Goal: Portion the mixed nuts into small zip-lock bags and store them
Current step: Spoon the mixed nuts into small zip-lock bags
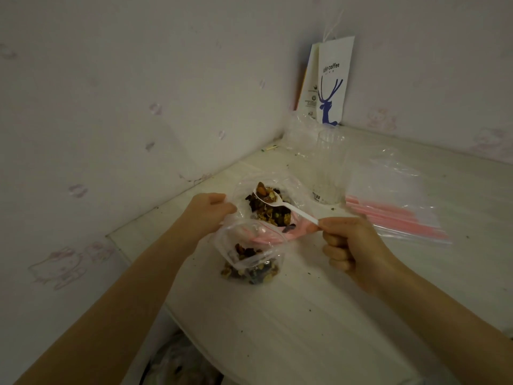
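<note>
My right hand (350,247) pinches the loaded spoon (280,202); my left hand (207,211) grips, I think, the small bag (249,258) over a crumb-flecked pale table (305,329) — wallpaper (111,107) close behind.

Reaches in with both bare forearms from the lower edge, the left from seven o'clock and the right from five o'clock, slanting toward the middle. Holds the left hand (206,212) back upward, fingers curled, pinching the rim of a small clear plastic zip-lock bag with a pink seal strip (249,240). Sets the right hand (352,245) at four o'clock of the left, folded like a fist, thumb and forefinger gripping the handle end of a white plastic spoon (290,208), bowl end aimed at ten o'clock. Shows both wrists roughly straight, hands apart.
</note>
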